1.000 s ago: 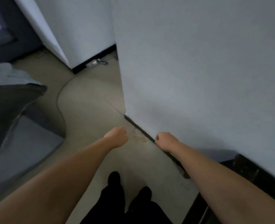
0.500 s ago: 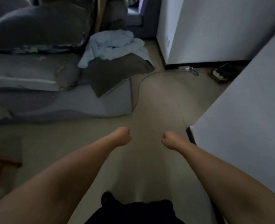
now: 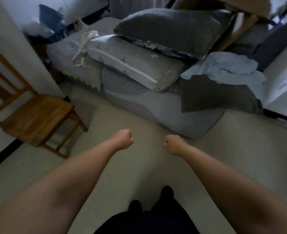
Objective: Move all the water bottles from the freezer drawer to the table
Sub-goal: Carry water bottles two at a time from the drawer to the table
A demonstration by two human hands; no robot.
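Turned left since the last frame; wall gone, wooden chair [image 3: 38, 120] came in at left. Left hand [image 3: 123, 139] and right hand [image 3: 173, 144] both fisted, empty. No bottles, freezer or table in view. Risk: tripping on bedding [image 3: 156, 105] ahead.

Pale floor [image 3: 139, 166] seen from above. Wooden chair [image 3: 36, 119] stood on floor at left, against wall. Low grey mattress [image 3: 164, 112] laid on floor ahead. On mattress: two light quilted pillows [image 3: 136, 63], dark pillow [image 3: 173, 29] stacked on top, dark blanket [image 3: 218, 95] draped over right end, light blue cloth [image 3: 227, 66] bunched on blanket. Dark shoes [image 3: 167, 191] planted on floor at bottom.
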